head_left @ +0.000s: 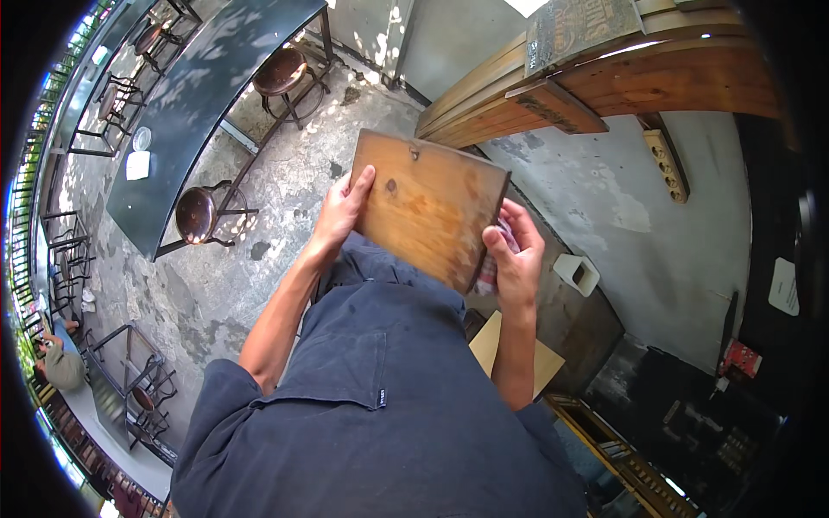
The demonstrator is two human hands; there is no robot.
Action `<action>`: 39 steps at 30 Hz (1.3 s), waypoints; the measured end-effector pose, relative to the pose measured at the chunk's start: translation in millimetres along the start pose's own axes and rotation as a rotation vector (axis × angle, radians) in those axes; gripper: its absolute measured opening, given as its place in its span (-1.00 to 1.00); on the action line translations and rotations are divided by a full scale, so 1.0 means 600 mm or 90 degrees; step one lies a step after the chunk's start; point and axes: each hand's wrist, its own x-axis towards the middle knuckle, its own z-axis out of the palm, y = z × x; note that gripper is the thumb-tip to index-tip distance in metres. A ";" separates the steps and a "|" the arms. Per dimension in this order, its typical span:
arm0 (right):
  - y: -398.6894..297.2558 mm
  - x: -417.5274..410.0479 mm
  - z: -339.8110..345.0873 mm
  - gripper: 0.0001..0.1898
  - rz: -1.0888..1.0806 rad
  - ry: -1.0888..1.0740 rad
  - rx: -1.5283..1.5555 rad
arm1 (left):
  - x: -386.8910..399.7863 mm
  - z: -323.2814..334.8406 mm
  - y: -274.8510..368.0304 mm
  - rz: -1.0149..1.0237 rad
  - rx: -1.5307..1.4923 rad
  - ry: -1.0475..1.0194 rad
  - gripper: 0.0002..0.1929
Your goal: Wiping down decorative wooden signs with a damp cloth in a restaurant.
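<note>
A square brown wooden board [427,201] with dark knots and worn, paler patches is held up in front of my apron. My left hand [341,208] grips its left edge, thumb on the face and fingers behind. At the right edge, my right hand [518,249] has its thumb near the rim and holds a checked pink and white cloth [487,275] against the board's side. Part of the cloth is hidden behind the board and the fingers.
A long dark table [188,97] with round stools [196,215] stands at the left. A wooden counter [479,107] and a power strip [666,165] are at the upper right. A white container [576,273] is near the wall. Another person [63,366] sits at the far left.
</note>
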 end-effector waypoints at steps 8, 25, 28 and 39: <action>0.047 0.020 -0.023 -0.64 0.139 -0.025 0.103 | -0.029 -0.082 0.007 -0.251 -0.456 -0.161 -0.37; 0.034 0.037 0.041 -0.59 -0.332 0.097 -0.804 | -0.053 0.014 0.014 -0.259 -0.617 -0.369 -0.32; 0.041 0.007 0.036 -0.60 -0.367 0.154 -0.618 | -0.052 0.009 0.005 -0.261 -0.596 -0.360 -0.31; 0.064 0.014 0.033 -0.38 -0.372 0.052 -0.606 | -0.046 0.016 0.012 -0.250 -0.532 -0.356 -0.34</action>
